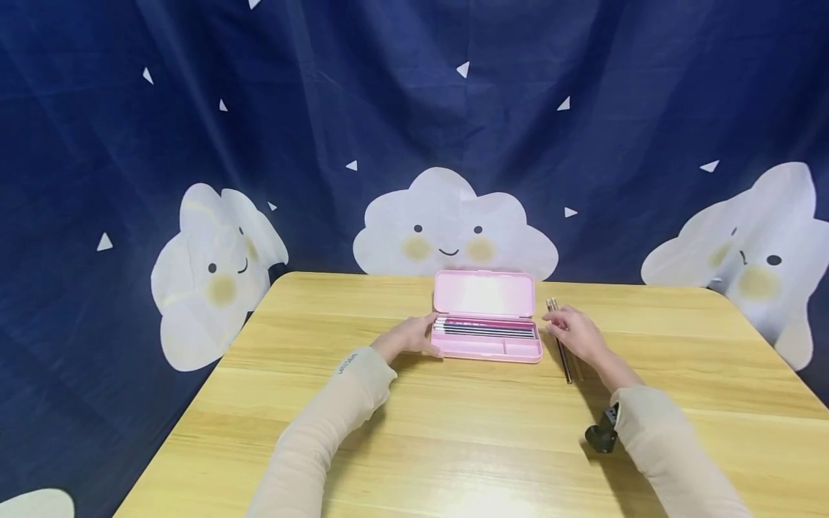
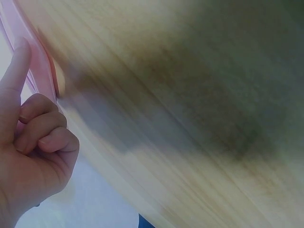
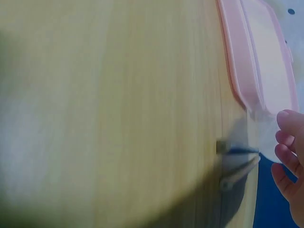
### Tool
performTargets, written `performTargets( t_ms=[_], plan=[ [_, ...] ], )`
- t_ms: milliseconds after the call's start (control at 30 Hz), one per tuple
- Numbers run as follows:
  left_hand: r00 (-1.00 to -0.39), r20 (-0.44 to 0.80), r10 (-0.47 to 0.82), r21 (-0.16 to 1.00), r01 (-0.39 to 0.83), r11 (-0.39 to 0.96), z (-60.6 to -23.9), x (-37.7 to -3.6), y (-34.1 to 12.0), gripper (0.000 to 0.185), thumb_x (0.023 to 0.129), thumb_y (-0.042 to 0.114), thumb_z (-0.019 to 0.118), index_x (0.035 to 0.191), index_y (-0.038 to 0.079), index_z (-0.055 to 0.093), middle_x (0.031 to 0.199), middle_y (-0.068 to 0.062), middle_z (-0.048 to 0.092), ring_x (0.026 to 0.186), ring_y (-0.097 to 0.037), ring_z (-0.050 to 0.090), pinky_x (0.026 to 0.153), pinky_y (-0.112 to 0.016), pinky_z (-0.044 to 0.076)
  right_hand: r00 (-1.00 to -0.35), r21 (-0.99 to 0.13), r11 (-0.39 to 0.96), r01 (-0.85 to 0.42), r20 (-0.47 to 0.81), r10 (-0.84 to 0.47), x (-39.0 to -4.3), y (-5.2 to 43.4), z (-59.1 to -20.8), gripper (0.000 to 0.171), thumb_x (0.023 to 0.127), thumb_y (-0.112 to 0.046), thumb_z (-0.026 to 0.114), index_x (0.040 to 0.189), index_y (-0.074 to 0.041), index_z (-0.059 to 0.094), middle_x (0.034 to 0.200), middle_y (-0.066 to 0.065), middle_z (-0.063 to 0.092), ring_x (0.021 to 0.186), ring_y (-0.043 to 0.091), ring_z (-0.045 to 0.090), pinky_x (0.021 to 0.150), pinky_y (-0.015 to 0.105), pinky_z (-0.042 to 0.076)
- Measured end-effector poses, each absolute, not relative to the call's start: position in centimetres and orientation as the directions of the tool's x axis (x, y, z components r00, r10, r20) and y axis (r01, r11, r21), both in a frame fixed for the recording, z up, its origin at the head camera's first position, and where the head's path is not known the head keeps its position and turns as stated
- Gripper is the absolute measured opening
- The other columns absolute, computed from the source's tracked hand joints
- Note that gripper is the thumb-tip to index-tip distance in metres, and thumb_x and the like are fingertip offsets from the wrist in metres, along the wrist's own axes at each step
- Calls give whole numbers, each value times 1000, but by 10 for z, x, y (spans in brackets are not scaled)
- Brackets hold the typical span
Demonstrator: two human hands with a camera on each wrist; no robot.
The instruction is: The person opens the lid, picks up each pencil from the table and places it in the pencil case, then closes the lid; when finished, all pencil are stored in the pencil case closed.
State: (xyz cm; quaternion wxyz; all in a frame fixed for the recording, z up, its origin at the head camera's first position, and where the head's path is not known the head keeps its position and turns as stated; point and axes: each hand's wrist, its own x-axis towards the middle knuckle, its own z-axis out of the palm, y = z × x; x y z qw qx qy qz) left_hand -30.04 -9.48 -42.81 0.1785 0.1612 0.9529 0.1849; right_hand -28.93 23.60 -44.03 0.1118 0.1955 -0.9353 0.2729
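A pink pencil case (image 1: 522, 350) lies with its lid raised, several pencils (image 1: 486, 330) lined up in its rear part. My left hand (image 1: 414, 336) grips the case's left end, and in the left wrist view one straight digit (image 2: 18, 66) lies against the pink wall (image 2: 40, 71). The other fingers there are curled. To the right of the case, my right hand (image 1: 578, 334) hovers over two loose pencils (image 1: 564, 361), one dark and one lighter. In the right wrist view the dark pencil (image 3: 235, 150) lies apart from the loosely bent fingers (image 3: 285, 154).
The wooden table (image 1: 453, 424) reaches back to a dark blue curtain (image 1: 311, 129) with smiling clouds. Two front compartments of the case hold nothing visible. A black wrist-mounted device (image 1: 602, 433) hangs at the right sleeve (image 1: 660, 439).
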Motion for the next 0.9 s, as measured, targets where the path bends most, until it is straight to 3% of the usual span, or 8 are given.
performTargets(
  t_ms=[200,467,667,900],
  plan=[
    [-887,-284,365,408,233,883,-427,-299,-95,95,72,40,75,145,10,22,143,-14,35,131,-26,33,109,-36,26,-906,-482,774,-410,312,-285,-287,251,-444,21,82,-2,62,100,9,64,77,10,56,69,20,50,62,33,43],
    [-885,-278,373,413,240,879,-426,-299,-95,96,72,40,75,146,12,22,142,-15,37,131,-27,34,109,-36,26,-942,-558,760,-335,193,-274,-281,264,-445,35,82,-7,63,108,16,55,76,13,60,73,26,56,70,43,47],
    [-885,-281,371,411,238,880,-427,-299,-95,96,71,40,75,146,12,22,142,-15,37,131,-27,34,109,-36,27,-955,-554,782,-284,91,-282,-276,266,-443,44,83,-13,65,111,19,51,80,18,62,74,27,57,68,41,48],
    [-886,-285,366,413,232,881,-428,-300,-95,96,72,40,75,146,11,22,143,-15,36,131,-26,34,109,-36,26,-950,-531,798,-287,53,-306,-276,265,-441,43,80,-9,65,108,20,50,82,24,62,77,33,59,72,47,49]
  ],
)
